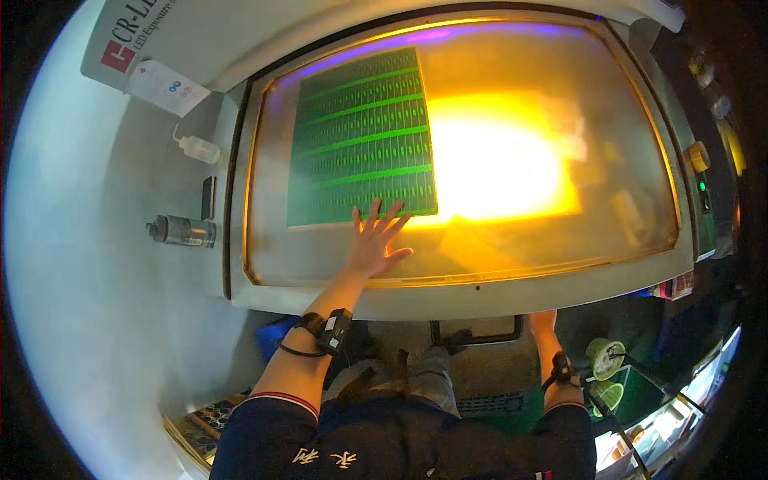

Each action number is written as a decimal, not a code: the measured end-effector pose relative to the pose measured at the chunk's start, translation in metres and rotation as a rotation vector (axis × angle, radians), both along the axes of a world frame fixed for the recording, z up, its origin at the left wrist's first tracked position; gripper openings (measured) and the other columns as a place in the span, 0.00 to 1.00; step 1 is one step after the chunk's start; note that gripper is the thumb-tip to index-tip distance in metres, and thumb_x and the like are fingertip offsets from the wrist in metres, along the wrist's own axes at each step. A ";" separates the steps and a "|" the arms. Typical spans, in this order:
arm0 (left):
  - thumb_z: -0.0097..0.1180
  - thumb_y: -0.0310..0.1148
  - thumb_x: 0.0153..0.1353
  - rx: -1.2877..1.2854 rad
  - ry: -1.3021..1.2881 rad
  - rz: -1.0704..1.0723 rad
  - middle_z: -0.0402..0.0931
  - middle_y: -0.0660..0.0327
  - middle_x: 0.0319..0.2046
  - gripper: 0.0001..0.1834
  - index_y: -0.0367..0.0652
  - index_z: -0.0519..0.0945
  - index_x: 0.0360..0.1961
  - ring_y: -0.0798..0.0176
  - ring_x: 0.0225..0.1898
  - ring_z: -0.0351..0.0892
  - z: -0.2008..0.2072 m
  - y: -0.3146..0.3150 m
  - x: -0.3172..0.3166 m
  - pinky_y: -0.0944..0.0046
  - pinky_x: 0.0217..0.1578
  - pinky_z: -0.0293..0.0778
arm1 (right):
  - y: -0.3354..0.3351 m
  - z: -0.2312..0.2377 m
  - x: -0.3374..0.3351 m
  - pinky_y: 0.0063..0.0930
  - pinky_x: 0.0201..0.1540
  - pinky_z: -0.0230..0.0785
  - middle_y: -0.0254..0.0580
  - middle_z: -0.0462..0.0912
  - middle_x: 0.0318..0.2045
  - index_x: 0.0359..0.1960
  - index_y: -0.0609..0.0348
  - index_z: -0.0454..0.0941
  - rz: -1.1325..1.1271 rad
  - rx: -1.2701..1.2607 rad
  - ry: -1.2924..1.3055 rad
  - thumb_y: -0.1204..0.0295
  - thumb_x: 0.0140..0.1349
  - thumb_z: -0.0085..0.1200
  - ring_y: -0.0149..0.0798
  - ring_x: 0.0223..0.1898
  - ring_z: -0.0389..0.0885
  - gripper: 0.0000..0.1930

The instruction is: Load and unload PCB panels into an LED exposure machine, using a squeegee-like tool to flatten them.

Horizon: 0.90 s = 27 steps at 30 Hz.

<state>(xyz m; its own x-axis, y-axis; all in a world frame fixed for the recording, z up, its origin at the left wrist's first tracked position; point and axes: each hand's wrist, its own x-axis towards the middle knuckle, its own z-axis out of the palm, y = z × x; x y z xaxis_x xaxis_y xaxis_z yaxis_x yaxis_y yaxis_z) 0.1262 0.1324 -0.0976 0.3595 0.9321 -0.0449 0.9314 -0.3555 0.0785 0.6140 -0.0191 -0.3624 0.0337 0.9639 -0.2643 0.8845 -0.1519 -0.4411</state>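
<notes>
A rectangular green printed circuit board panel (360, 132), marked with rows of small slots and brighter green bands, lies on the left half of a glass-topped bed. My left hand (373, 246) is over the panel's near edge, with its fingers spread and fingertips at the edge. Nothing is in its grasp. Down at the machine's front rim (464, 298), my right hand (543, 321) reaches under or against the edge. Its fingers are hidden there, so their pose does not show.
Strong yellow light glares across the bed's middle. Left of the frame stand a white squeeze bottle (199, 150), a phone (209, 198) and a grey bottle (184, 230). A knob (699, 157) and green-lit button (702, 186) are at right. Green round containers (606, 358) stand lower right.
</notes>
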 end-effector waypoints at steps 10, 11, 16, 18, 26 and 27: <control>0.45 0.70 0.57 0.105 -0.059 -0.016 0.45 0.74 0.74 0.42 0.67 0.59 0.71 0.47 0.74 0.42 -0.013 -0.001 -0.001 0.26 0.67 0.34 | -0.174 0.125 -0.013 0.40 0.36 0.73 0.44 0.82 0.34 0.50 0.59 0.76 -0.735 -0.493 0.432 0.75 0.52 0.57 0.45 0.33 0.80 0.21; 0.45 0.70 0.57 0.104 -0.025 -0.005 0.45 0.74 0.74 0.42 0.68 0.59 0.71 0.48 0.74 0.42 -0.010 -0.003 -0.005 0.26 0.67 0.35 | -0.205 0.134 -0.026 0.41 0.28 0.71 0.41 0.80 0.27 0.46 0.60 0.78 -0.974 -0.574 0.555 0.75 0.52 0.56 0.41 0.27 0.78 0.17; 0.46 0.70 0.57 0.168 -0.009 0.013 0.46 0.74 0.74 0.43 0.69 0.57 0.71 0.49 0.74 0.43 -0.012 -0.005 -0.013 0.26 0.67 0.37 | -0.337 0.194 -0.048 0.27 0.21 0.66 0.37 0.77 0.27 0.38 0.62 0.75 -1.337 -0.093 1.069 0.80 0.48 0.49 0.35 0.20 0.74 0.13; 0.45 0.70 0.57 0.128 -0.021 0.016 0.47 0.74 0.74 0.42 0.69 0.57 0.71 0.49 0.74 0.43 -0.008 -0.004 -0.009 0.26 0.67 0.38 | -0.367 0.215 -0.038 0.27 0.22 0.66 0.38 0.77 0.27 0.39 0.62 0.75 -1.351 0.004 1.009 0.81 0.47 0.49 0.35 0.21 0.74 0.15; 0.50 0.70 0.55 -0.360 -0.179 0.255 0.45 0.64 0.74 0.50 0.55 0.54 0.73 0.48 0.75 0.36 0.008 -0.006 0.002 0.29 0.68 0.35 | -0.246 0.339 0.007 0.37 0.34 0.72 0.47 0.81 0.34 0.46 0.66 0.75 -0.701 0.167 0.284 0.73 0.48 0.56 0.41 0.32 0.79 0.21; 0.55 0.65 0.54 -0.445 -0.560 0.120 0.44 0.62 0.75 0.51 0.53 0.51 0.73 0.47 0.75 0.35 0.019 -0.013 0.008 0.33 0.69 0.37 | -0.207 0.365 -0.003 0.37 0.34 0.71 0.47 0.81 0.27 0.43 0.66 0.77 -0.461 0.236 0.078 0.73 0.49 0.55 0.42 0.28 0.79 0.18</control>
